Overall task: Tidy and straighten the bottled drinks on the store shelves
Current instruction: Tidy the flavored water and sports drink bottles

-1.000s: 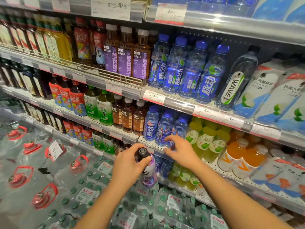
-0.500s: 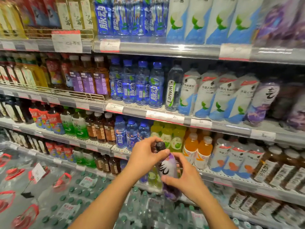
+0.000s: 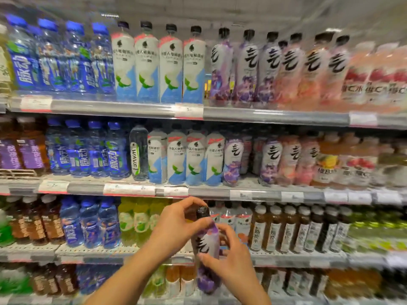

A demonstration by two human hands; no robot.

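My left hand [image 3: 176,225] pinched high with thumb and fingers curled; my right hand [image 3: 229,260] wrapped lower, both forearms angled inward.

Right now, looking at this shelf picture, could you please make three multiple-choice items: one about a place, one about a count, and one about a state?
1. Where do bottles matching the held purple bottle stand?
A. On the top and second shelves, right of the white-and-blue bottles
B. Among the blue-capped bottles at far left
C. Only on the lowest shelf

2. How many white-and-blue bottles stand in the front row of the top shelf?
A. Two
B. Four
C. Seven

3. How is the held bottle gripped?
A. One hand only
B. Left hand at the cap, right hand on the body
C. It lies on a shelf, untouched

Answers:
1. A: the same black mark on purple labels shows there.
2. B: four black caps in a row.
3. B: both hands touch it.
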